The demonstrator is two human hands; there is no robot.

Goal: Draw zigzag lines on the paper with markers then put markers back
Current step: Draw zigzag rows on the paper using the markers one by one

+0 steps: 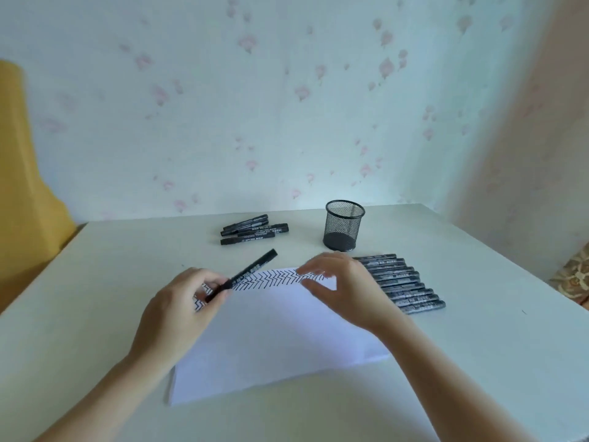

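A white sheet of paper lies on the table in front of me, with rows of black zigzag lines along its far edge. My left hand grips a black marker that slants up to the right over the paper's far left corner. My right hand hovers over the far right of the paper with loosely spread fingers and holds nothing. A row of several black markers lies to the right of the paper. Another small group of markers lies further back.
A black mesh pen holder stands upright near the back of the white table, beside the wall. A yellow chair back is at the left. The table's right edge falls away near a patterned cushion.
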